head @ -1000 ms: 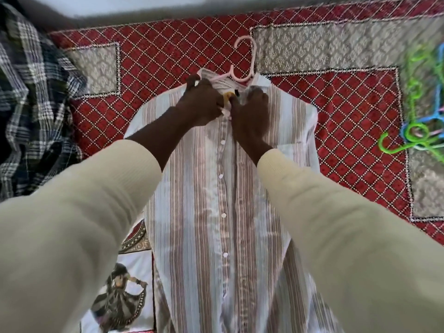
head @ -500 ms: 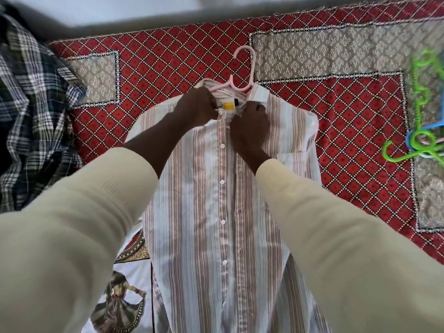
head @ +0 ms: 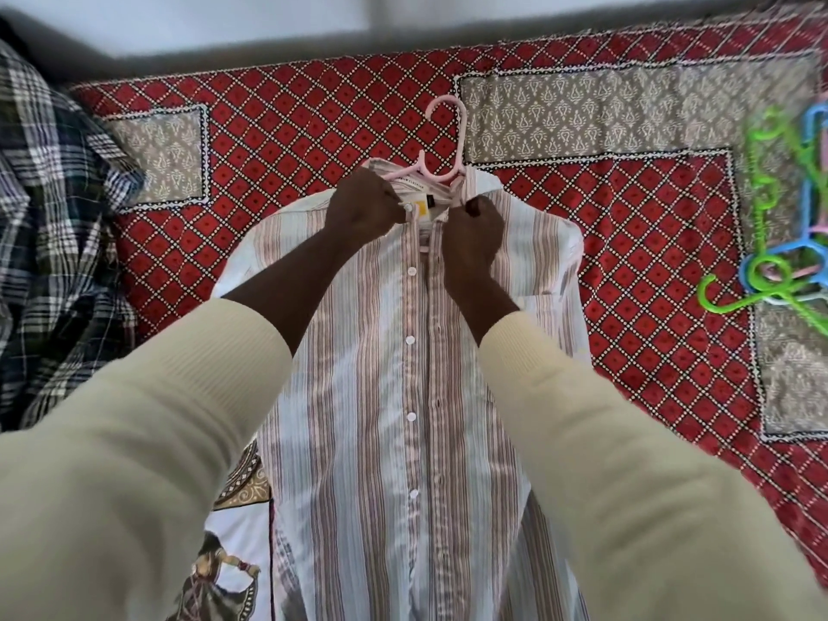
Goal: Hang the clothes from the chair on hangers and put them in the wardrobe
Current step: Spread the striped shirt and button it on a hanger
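A white shirt with reddish-brown stripes lies flat, front up, on a red patterned bedspread. A pink hanger sits inside its collar, with the hook sticking out past the neck. My left hand pinches the left collar edge by the top button. My right hand pinches the right collar edge across from it. Between the two hands the neck is parted, and a yellow label shows inside.
A dark plaid garment lies heaped at the left. Several green, blue and pink hangers lie in a pile at the right edge. A white cloth with a printed figure lies under the shirt's lower left. A pale wall runs behind.
Both hands stay at the collar. They have drawn slightly apart, so more of the yellow label and the hanger neck shows. The view has shifted, so everything sits a little lower in frame.
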